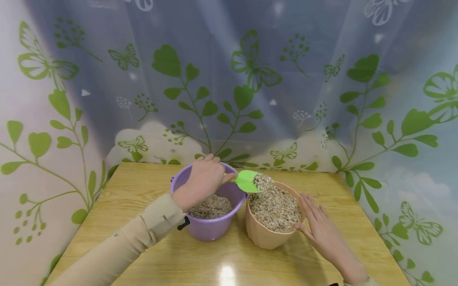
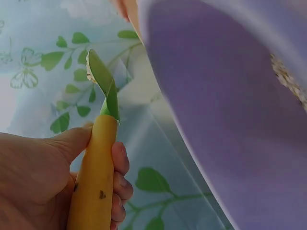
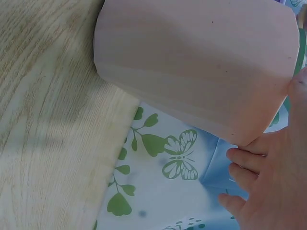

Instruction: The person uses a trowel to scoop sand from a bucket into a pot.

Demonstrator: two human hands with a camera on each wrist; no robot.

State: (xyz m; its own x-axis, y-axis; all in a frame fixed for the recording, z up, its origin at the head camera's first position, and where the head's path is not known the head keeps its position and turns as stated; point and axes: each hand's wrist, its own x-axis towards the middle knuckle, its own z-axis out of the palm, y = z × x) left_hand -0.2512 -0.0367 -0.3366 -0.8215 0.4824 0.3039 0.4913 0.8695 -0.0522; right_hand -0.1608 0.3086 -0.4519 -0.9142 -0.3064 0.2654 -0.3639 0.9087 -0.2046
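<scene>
My left hand [image 1: 205,178] grips the yellow handle [image 2: 96,177] of a small garden trowel, its fingers wrapped round it. The trowel's green blade [image 1: 247,181] points right and carries a heap of coarse, pale, grainy material at its tip, over the left rim of a peach-coloured pot [image 1: 266,238]. More of this grainy material [image 1: 277,210] fills that pot nearly to the top. With fingers extended, my right hand [image 1: 323,234] touches the pot's right rim. Under my left hand stands a purple bucket [image 1: 211,230], with darker grains [image 1: 214,207] lower inside.
Both containers stand side by side on a light wooden table [image 1: 143,186]. A curtain [image 1: 222,79] printed with green leaves and butterflies hangs behind the table and along its sides. Light glares off the table near its front edge.
</scene>
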